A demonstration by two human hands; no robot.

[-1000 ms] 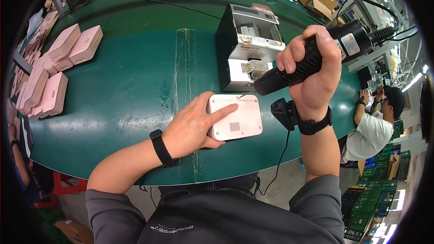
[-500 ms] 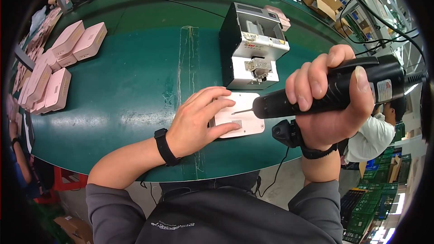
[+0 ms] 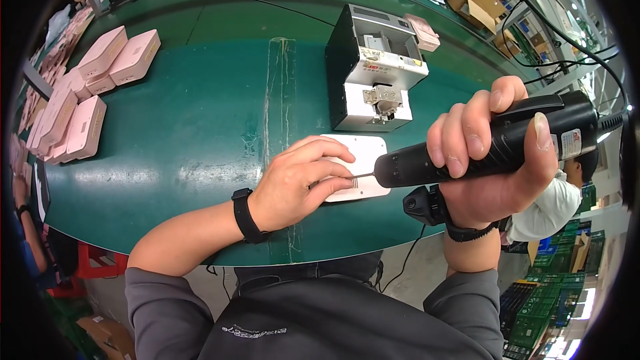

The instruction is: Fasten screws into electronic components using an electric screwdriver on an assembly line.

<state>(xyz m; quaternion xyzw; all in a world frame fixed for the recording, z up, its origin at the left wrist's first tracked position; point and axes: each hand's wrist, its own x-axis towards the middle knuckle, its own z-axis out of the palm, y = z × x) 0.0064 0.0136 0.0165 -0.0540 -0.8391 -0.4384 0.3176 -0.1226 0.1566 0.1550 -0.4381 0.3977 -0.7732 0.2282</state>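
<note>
Right hand (image 3: 487, 195) is closed firmly around a black electric screwdriver (image 3: 513, 137), with the thumb against its side, and the tool points toward the left. Its thin bit (image 3: 363, 176) reaches over a pale pink box (image 3: 371, 153), which lies flat on the green surface (image 3: 200, 120), just in front of a black and silver machine (image 3: 343, 97). The left hand (image 3: 293, 177) is placed over the left part of this box, its fingers half bent; the thumb and the index finger come close together near the tip of the bit. Whether they have something small between them, I cannot tell. At the left side, several piled pink boxes (image 3: 135, 59) are standing, and another pink box (image 3: 425, 35) is behind the machine, toward the right.
</note>
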